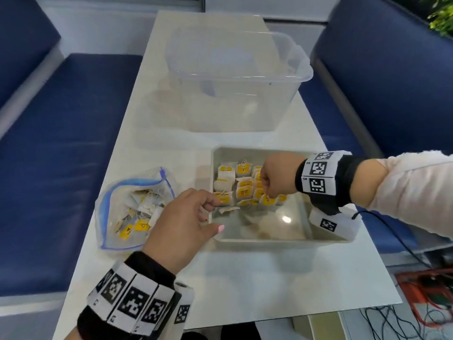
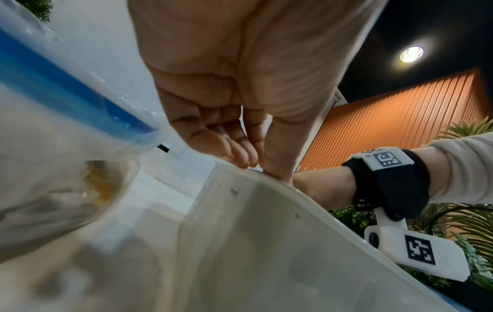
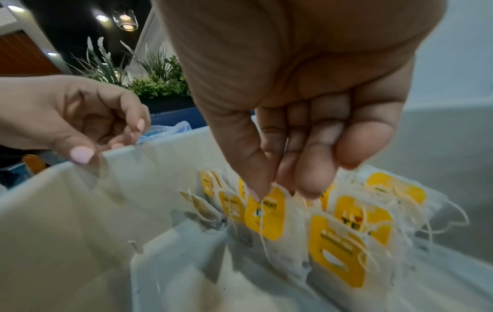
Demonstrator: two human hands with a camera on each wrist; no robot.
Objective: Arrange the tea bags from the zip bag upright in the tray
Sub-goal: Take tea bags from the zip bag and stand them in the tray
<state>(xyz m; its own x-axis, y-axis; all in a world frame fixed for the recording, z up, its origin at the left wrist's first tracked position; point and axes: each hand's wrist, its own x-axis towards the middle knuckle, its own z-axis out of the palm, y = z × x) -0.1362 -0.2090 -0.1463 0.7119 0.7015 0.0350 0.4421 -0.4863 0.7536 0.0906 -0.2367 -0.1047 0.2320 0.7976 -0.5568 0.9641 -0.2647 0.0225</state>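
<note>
A grey metal tray (image 1: 304, 239) sits on the white table, with several yellow-tagged tea bags (image 1: 242, 177) standing upright in its far half. My right hand (image 1: 266, 192) reaches down over them. Its thumb and fingertips (image 3: 309, 187) pinch the top of one upright tea bag (image 3: 266, 213) in the front row. My left hand (image 1: 213, 204) rests at the tray's left rim (image 3: 48, 175), thumb on the edge and fingers loosely curled over it. One tea bag (image 1: 229, 209) lies flat just beyond those fingers. The open zip bag (image 1: 110, 192) with more tea bags lies left of the tray.
A large clear plastic tub (image 1: 235, 79) stands on the far half of the table. Blue bench seats (image 1: 61, 148) flank both sides. A black cable (image 1: 392, 229) trails off the right edge toward orange gear (image 1: 426, 290) on the floor.
</note>
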